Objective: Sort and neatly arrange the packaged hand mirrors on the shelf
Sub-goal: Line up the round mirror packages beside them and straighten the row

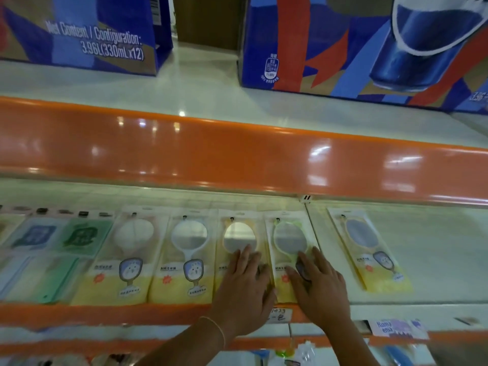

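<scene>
Several packaged hand mirrors lie flat in a row on the white shelf (pixel 435 260). From the left: a white-framed mirror pack (pixel 124 254), a pale blue-framed one (pixel 184 257), a yellow-framed one (pixel 237 236) and a green-framed one (pixel 286 236). A fifth pack with a yellow frame (pixel 369 247) lies apart to the right, tilted. My left hand (pixel 245 291) rests flat with straight fingers on the yellow-framed pack. My right hand (pixel 319 286) rests flat on the green-framed pack. Both hands hide the lower halves of those packs.
Flat blue and green packets (pixel 55 239) fill the shelf's left end. An orange shelf lip (pixel 237 154) overhangs the back; large blue drink cartons (pixel 343 48) stand on the shelf above. A handwritten price tag (pixel 278 314) sits on the orange front rail, more goods below.
</scene>
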The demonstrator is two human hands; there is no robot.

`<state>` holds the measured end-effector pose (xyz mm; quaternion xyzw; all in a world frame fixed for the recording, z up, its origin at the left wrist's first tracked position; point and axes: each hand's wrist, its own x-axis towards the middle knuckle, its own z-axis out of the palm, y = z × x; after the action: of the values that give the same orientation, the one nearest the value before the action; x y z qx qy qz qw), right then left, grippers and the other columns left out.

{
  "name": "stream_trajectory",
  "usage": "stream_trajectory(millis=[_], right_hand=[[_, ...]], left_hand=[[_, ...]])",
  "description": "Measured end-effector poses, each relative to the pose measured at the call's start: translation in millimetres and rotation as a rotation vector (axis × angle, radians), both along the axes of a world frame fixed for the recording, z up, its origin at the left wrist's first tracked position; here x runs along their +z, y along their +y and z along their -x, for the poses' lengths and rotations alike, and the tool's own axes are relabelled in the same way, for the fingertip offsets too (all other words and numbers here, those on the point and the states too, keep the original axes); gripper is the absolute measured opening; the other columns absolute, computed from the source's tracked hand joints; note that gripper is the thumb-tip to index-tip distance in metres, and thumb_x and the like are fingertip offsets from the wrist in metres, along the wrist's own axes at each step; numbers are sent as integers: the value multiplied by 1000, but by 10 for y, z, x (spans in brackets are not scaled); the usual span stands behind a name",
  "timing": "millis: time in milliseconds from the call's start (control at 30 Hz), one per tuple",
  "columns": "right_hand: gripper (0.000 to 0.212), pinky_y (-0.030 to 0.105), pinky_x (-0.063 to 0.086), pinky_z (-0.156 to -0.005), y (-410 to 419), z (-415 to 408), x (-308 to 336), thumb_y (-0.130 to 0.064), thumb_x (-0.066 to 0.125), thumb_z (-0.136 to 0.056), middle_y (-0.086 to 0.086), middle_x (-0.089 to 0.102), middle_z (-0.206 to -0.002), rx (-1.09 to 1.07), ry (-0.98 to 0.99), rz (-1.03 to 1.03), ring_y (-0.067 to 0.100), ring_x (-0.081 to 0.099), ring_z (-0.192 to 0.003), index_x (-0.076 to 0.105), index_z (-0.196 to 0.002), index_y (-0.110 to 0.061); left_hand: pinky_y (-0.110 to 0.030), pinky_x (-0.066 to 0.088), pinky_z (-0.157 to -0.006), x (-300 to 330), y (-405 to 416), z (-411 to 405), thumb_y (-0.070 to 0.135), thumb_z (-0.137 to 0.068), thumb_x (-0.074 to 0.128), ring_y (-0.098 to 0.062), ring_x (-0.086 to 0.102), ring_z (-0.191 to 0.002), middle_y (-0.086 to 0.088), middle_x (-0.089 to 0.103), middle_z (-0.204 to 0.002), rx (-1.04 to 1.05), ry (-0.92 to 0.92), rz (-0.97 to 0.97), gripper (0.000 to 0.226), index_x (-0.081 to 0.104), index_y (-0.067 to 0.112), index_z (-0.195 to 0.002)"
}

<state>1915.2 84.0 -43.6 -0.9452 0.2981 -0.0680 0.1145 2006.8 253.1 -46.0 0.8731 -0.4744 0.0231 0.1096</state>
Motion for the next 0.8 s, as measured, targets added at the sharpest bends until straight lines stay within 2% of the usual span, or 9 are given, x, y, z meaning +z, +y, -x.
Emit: stream_trajectory(millis=[167,267,367,600,800], right_hand=[[81,44,35,-107,7,5,0,-80,11,-80,5,37,-152,3,3,7,26,37,-137,45,-139,-36],[75,44,37,-105,-1,17,-11,-80,19,-82,3,41,-149,9,-4,5,25,39,-134,47,-137,-37],[72,42,38,-104,-1,27,-19,-79,26,-82,2,45,-146,15,-33,0,23,42,-132,50,-135,-37],[70,41,38,-104,-15,38,-53,-79,29,-80,-2,44,-145,12,-55,-3,21,40,-130,49,-134,-38],[68,42,40,-102,-22,37,-69,-77,31,-80,-1,46,-142,-1,-88,-5,22,43,-127,52,-131,-36]], left_hand=[[-55,19,-116,-44,0,-8,53,-96,25,-36,19,-144,-14,44,-144,-2,-22,1,58,53,15,-129],[-56,25,-113,-49,-4,-5,53,-96,28,-36,23,-142,-14,47,-141,9,-40,9,56,55,15,-126],[-56,28,-111,-51,-10,-2,51,-96,29,-36,26,-141,-14,49,-139,17,-54,17,55,56,14,-125],[-55,24,-114,-51,-15,-8,52,-95,29,-35,22,-142,-12,47,-140,29,-49,5,55,55,15,-126],[-56,29,-111,-61,-16,-9,53,-94,32,-35,27,-141,-10,50,-136,24,-48,15,52,57,17,-122]])
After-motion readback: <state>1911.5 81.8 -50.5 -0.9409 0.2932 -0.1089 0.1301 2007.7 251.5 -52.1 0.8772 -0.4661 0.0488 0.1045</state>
